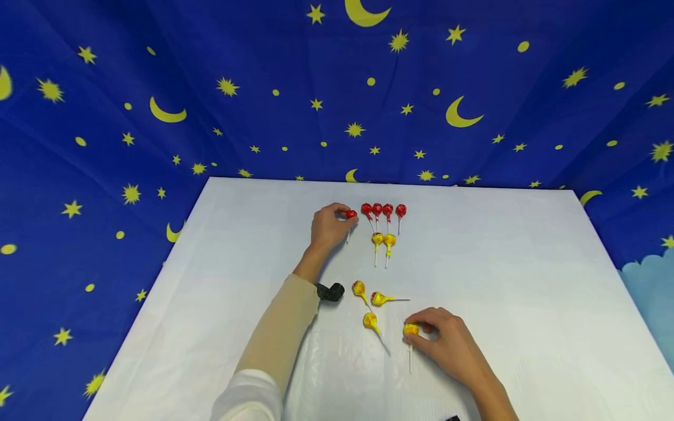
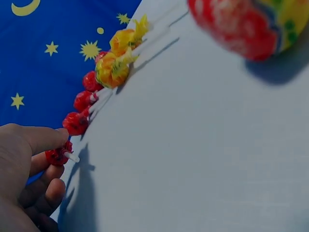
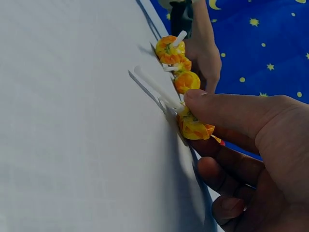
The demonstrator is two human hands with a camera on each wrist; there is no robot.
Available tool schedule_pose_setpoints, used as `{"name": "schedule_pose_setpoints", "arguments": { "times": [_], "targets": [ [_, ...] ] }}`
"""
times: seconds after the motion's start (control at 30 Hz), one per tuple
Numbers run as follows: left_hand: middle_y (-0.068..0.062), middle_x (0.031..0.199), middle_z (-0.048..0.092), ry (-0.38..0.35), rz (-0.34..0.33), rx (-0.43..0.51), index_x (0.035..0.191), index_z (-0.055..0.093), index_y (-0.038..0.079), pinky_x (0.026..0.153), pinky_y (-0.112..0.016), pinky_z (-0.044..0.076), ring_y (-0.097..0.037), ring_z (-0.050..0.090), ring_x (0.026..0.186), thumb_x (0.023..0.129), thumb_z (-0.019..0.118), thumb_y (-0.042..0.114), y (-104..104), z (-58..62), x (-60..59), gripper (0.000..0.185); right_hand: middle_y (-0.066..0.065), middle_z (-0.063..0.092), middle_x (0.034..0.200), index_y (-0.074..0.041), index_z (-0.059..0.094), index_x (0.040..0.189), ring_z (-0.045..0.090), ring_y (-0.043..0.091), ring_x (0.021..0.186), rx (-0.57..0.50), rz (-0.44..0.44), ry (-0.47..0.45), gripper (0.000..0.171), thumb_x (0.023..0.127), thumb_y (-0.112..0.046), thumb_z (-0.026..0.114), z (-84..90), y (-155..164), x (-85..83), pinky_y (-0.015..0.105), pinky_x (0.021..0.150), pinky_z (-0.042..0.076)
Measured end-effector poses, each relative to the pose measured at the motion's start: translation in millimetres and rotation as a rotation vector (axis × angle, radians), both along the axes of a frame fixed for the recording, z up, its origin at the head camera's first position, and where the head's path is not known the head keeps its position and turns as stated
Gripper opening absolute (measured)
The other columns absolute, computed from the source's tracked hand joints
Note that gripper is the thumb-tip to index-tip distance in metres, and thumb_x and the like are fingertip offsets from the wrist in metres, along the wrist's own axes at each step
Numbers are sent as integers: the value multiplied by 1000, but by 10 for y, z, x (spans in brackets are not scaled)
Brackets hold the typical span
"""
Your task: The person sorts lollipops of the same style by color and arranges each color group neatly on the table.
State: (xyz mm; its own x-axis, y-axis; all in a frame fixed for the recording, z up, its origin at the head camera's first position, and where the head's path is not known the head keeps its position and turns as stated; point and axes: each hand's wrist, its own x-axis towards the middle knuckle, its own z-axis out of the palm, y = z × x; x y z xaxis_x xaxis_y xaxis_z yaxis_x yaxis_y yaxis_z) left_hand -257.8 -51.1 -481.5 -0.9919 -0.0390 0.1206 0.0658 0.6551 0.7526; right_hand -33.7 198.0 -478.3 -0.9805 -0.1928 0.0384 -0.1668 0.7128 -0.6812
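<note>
- Head view: a white table [image 1: 500, 280] stands before a blue cloth with yellow stars and moons [image 1: 210, 88]. The left hand [image 1: 329, 227] reaches to the far middle of the table and pinches a red lollipop [image 1: 351, 215] by its wrapped head, just left of a row of four red lollipops [image 1: 383, 210] lying side by side, sticks pointing near. Just near of that row lie two yellow lollipops [image 1: 383, 239], also side by side.
- Head view, nearer: the right hand [image 1: 447, 345] pinches a yellow lollipop [image 1: 411, 330] by its head, the stick resting on the table. Three loose yellow lollipops [image 1: 370, 298] lie scattered just to its left.
- Left wrist view: thumb and fingers [image 2: 46, 140] close narrowly around the red lollipop [image 2: 58, 155], beside the red row [image 2: 82, 108].
- Right wrist view: the thumb [image 3: 227, 108] presses the yellow lollipop [image 3: 193, 126] against curled fingers; whether its head is lifted off the table is hard to tell.
- Risk, as a judgement: setting the red lollipop down could nudge its close neighbour and skew the row; a grip on the crinkly wrapper could slip, and the round head might roll.
- Containers: none are visible; every lollipop lies directly on the table.
</note>
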Motion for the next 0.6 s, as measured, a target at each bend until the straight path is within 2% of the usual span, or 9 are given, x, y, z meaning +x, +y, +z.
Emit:
{"name": "schedule_pose_setpoints", "arguments": {
  "times": [0.2,0.4,0.6],
  "targets": [
    [2,92,67,-52,2,-57,103,72,15,80,-35,45,-17,59,88,81,78,33,46,-37,-125,29,-21,58,81,-33,71,91,51,5,74,-7,6,-36,25,71,-28,86,3,-4,12,26,67,43],
    [1,93,67,-47,4,-65,104,72,14,79,-35,45,-17,58,87,81,77,31,88,-47,-195,29,-22,59,83,-35,71,91,52,4,74,-11,5,-47,25,71,-29,86,10,-21,15,26,68,43],
    [1,94,67,-35,23,-54,106,72,14,77,-35,46,-17,59,88,82,76,31,126,-53,-231,29,-24,59,84,-35,71,91,52,3,74,-25,17,-14,25,71,-29,86,-1,-6,10,25,67,43]
  ]
}}
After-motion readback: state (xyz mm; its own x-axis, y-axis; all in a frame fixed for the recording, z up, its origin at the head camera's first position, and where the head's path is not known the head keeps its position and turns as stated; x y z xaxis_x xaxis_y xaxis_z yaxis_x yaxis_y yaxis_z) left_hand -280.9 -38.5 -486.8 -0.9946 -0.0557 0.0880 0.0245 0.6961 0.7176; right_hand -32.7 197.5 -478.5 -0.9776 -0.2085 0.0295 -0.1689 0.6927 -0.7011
